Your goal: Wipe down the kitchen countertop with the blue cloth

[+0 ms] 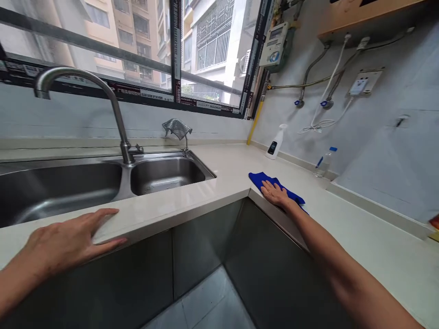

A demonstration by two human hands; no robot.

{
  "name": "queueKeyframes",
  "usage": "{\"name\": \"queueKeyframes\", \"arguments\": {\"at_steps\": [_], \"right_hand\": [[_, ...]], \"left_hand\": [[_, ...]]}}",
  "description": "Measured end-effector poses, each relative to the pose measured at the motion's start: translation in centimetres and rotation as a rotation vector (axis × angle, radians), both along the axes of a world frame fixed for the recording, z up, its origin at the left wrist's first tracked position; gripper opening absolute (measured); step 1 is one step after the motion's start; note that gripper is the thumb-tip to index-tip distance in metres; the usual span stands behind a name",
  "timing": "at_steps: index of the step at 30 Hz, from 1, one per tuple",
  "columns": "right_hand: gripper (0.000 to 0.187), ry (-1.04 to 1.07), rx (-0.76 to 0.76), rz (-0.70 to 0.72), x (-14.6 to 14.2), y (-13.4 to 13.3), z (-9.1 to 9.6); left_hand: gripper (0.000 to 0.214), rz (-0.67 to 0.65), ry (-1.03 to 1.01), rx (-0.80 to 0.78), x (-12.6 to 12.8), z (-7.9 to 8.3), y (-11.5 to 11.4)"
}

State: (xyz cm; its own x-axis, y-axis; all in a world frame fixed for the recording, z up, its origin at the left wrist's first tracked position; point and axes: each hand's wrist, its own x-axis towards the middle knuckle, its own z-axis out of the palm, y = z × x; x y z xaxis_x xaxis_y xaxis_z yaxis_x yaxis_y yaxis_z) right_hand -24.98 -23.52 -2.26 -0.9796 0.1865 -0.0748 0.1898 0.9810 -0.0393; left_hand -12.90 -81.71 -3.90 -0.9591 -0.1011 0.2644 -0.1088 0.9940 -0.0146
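A blue cloth (pixel 293 195) lies on the pale countertop (pixel 229 161) near its inner corner. My right hand (pixel 274 193) presses flat on top of it, fingers stretched out, not wrapped around the cloth. Part of the cloth is hidden under the palm and wrist. At the left, my left hand (pixel 70 237) rests at the counter's front edge before the sink, thumb and fingers apart, holding nothing.
Behind my left hand is a steel double sink (pixel 127 183) with a tall curved faucet (pixel 115 107). A spray bottle (pixel 276 142) and a clear bottle with a blue cap (pixel 324 163) stand along the right wall. Cables and valves (pixel 300 103) hang above.
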Motion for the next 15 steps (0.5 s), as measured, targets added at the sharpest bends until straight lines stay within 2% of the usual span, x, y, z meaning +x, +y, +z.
{"name": "queueKeyframes", "arguments": {"at_steps": [3,7,10,15], "right_hand": [[0.069,-0.008,-0.011,0.003,-3.0,-3.8,0.3],[0.068,-0.007,-0.008,0.078,-4.9,-10.5,0.6],[0.067,0.004,-0.017,0.196,-4.4,-15.4,0.7],[0.068,0.016,-0.041,0.351,-1.2,-22.0,0.8]], "left_hand": [[0.086,0.001,-0.122,-0.079,0.6,0.5,0.6],[0.085,-0.026,-0.099,-0.092,0.6,0.2,0.7],[0.084,-0.052,-0.063,-0.086,0.8,0.1,0.8],[0.075,-0.113,-0.027,-0.109,1.2,0.4,1.1]]}}
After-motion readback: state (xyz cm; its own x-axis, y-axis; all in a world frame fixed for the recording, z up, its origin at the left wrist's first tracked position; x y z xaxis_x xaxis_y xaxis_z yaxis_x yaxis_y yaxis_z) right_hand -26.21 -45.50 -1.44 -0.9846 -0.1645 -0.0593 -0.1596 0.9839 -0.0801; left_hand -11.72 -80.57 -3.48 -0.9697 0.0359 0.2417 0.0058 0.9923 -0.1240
